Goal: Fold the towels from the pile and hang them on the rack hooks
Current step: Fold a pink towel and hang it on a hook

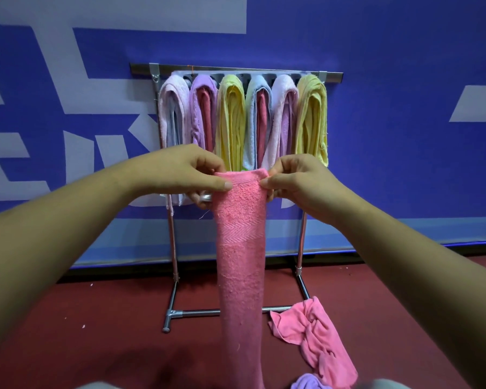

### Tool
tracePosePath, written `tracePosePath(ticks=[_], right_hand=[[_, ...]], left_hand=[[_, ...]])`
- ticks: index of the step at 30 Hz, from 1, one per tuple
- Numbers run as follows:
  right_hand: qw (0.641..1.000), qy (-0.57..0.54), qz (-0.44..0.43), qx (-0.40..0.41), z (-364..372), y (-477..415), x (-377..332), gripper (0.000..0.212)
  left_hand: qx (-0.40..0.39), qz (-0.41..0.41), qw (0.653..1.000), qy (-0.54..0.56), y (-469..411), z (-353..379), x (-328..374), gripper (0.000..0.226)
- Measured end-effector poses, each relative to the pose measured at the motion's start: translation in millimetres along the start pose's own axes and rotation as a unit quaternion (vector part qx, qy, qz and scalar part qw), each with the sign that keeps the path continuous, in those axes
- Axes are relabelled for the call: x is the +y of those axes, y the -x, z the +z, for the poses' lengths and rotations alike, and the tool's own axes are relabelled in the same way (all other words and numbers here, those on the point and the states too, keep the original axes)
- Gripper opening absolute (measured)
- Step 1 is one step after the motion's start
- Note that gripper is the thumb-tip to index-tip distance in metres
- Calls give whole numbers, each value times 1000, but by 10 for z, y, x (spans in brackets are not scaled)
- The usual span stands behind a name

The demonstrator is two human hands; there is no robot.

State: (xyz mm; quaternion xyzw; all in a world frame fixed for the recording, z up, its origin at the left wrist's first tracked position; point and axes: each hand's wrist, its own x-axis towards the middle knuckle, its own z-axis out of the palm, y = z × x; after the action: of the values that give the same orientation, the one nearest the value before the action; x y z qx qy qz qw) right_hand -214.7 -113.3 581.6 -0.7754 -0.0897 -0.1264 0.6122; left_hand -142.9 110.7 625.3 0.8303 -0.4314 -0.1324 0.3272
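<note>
Long pink towel (240, 248) folded narrow, hanging down toward red floor (110, 318), top hem pinched by left hand (191, 175) and right hand (295, 182), metal rack (174, 248) behind with six hung towels (242, 119), crumpled pink towel (312, 335) beside its base, blue wall (404, 136).

No legible wording, brand, number or sign anywhere in frame. Spread across blue wall (390, 46) from 9 to 12 o'clock, large pale shapes (118, 12), blocky and cut off by the frame edge, not readable as letters or characters; one more such fragment (477, 105) at 3 o'clock, equally unreadable. On rack (236, 71) top rail, near 12 o'clock, tiny orange mark (188, 66), too small to make out. Across pink towel (240, 262) at centre, woven herringbone band, pattern only.
</note>
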Motion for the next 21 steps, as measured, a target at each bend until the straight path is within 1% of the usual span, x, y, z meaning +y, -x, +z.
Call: tracePosePath(ticks=[2, 3, 5, 8, 10, 11, 14, 16, 17, 20, 21], right_hand=[[1000, -24, 4, 3, -9, 27, 29, 25], [999, -36, 5, 5, -12, 36, 34, 25], [998, -59, 6, 8, -12, 39, 27, 25], [997, -78, -7, 20, -27, 6, 4, 21], [994, -100, -6, 39, -46, -22, -21, 15], [993, -108, -2, 42, -59, -39, -35, 17], [995, -101, 14, -9, -76, -64, -110, 28], [996, -68, 15, -47, -79, -63, -157, 25], [998, -31, 8, -54, -85, -63, -170, 24], [991, 125, -25, -32, -115, -56, -209, 23], [987, 158, -30, -17, -131, -65, -222, 23]], left_hand=[[15, -3, 999, 35, 5, 10, -53, 12], [31, 1, 999, 33, -2, 19, -77, 12], [68, 12, 997, 27, -26, 59, -101, 15], [123, 17, 989, 82, -66, 120, -87, 23], [150, 22, 981, 123, -81, 165, -54, 18], [163, 28, 978, 127, -86, 181, -30, 15], [209, 46, 973, 86, -119, 210, 22, 11], [233, 52, 970, 52, -133, 191, 39, 11], [239, 55, 969, 39, -139, 181, 43, 12], [248, 62, 966, 31, -162, 168, 45, 15], [248, 59, 966, 32, -160, 169, 54, 18]])
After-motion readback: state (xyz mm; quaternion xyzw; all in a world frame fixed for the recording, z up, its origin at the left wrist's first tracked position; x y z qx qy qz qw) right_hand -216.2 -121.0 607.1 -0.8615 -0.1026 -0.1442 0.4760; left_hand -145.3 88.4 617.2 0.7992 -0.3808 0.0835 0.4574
